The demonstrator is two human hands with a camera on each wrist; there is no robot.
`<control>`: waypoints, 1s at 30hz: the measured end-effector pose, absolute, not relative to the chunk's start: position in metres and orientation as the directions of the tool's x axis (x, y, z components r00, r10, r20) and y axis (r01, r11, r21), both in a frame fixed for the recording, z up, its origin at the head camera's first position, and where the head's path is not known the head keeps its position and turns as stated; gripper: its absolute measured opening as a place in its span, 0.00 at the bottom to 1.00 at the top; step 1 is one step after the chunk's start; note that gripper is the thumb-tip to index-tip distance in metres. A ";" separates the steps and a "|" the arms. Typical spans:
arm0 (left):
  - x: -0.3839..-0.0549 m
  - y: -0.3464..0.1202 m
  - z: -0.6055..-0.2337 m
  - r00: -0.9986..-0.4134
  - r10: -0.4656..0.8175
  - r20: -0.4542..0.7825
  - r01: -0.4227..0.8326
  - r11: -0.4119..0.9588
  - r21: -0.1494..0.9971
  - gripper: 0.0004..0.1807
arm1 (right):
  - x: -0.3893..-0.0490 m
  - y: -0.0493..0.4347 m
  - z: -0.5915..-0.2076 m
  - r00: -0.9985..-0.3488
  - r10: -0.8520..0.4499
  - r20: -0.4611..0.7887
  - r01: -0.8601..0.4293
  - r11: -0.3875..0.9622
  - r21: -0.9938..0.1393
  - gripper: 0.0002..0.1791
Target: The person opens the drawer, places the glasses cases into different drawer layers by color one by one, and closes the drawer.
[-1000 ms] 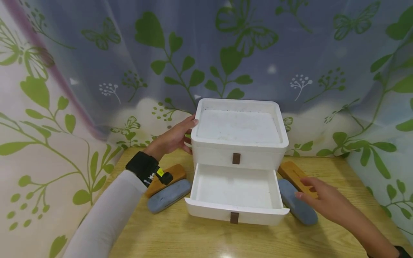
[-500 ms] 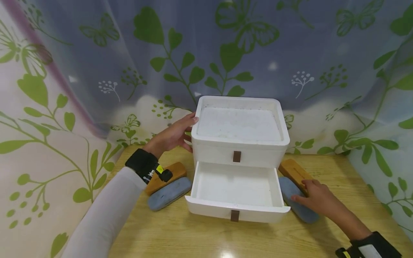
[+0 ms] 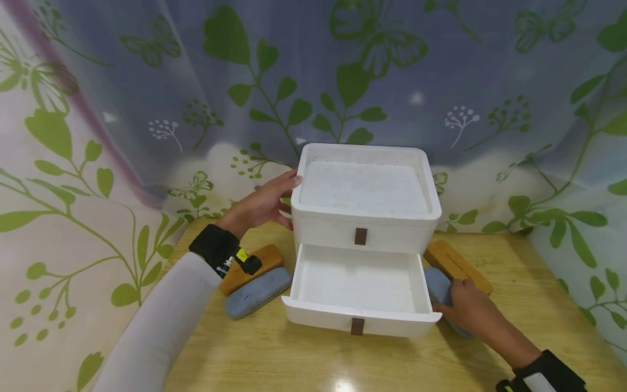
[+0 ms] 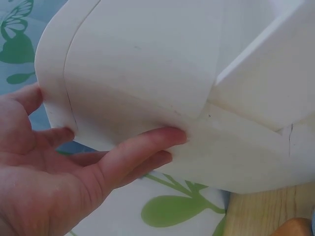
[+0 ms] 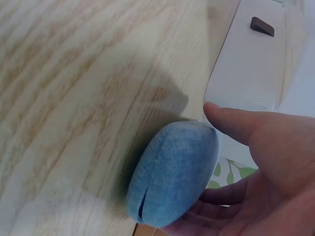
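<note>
A white two-drawer box (image 3: 318, 234) stands on the table, its lower drawer (image 3: 323, 320) pulled out with nothing inside. My left hand (image 3: 264, 204) rests against the box's left side, fingers fairly straight, fingertips on the white wall (image 4: 147, 88). On the other side, my right hand (image 3: 472, 310) reaches over a blue glasses case (image 3: 437, 283). In the right wrist view its thumb (image 5: 231, 120) stands just off one end of the blue case (image 5: 174, 172), and the other fingers lie behind it. An orange-brown case (image 3: 458, 267) lies beside the blue one.
Left of the box lie another orange-brown case (image 3: 259, 264) and another blue case (image 3: 257, 293). The wooden table (image 3: 254, 354) backs onto a leaf-and-butterfly patterned curtain (image 3: 294, 65). The drawer's right front corner juts out close to my right hand.
My right hand has moved left and down, from above the right-hand cases to round the blue one. The left hand stays on the box.
</note>
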State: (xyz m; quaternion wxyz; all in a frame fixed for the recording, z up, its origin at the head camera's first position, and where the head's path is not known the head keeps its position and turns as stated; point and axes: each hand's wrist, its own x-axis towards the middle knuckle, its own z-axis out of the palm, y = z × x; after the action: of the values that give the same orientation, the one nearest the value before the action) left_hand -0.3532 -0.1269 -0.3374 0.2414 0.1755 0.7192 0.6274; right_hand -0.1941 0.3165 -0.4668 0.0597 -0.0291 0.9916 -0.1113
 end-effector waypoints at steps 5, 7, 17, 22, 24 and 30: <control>-0.353 -0.125 -0.335 -0.833 0.535 -0.141 -0.073 0.147 0.986 0.31 | -0.196 0.316 -0.467 -0.991 -0.091 -0.098 -0.068 0.974 -0.216 0.44; -0.352 -0.125 -0.335 -0.836 0.529 -0.146 -0.075 0.154 0.985 0.32 | -0.197 0.316 -0.467 -0.989 -0.090 -0.116 -0.063 0.973 -0.222 0.44; -0.350 -0.126 -0.335 -0.852 0.503 -0.149 -0.070 0.172 0.983 0.32 | -0.194 0.321 -0.452 -0.979 -0.119 -0.166 -0.069 0.958 -0.278 0.42; -0.349 -0.126 -0.336 -0.860 0.486 -0.155 -0.088 0.159 0.983 0.32 | -0.190 0.325 -0.431 -0.977 -0.093 -0.192 -0.033 0.955 -0.296 0.47; -0.349 -0.126 -0.336 -0.860 0.487 -0.154 -0.089 0.153 0.984 0.32 | -0.188 0.327 -0.422 -0.976 -0.081 -0.200 -0.019 0.956 -0.293 0.49; -0.349 -0.125 -0.333 -0.857 0.493 -0.149 -0.091 0.139 0.986 0.32 | -0.180 0.336 -0.392 -0.987 -0.075 -0.139 -0.036 0.964 -0.265 0.48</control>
State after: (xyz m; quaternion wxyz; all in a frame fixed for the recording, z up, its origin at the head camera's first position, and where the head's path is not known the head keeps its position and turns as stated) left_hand -0.3487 -0.1251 -0.3328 0.2278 0.1395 0.7196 0.6410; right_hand -0.1803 0.3362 -0.3923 0.0743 -0.0279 0.9881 -0.1320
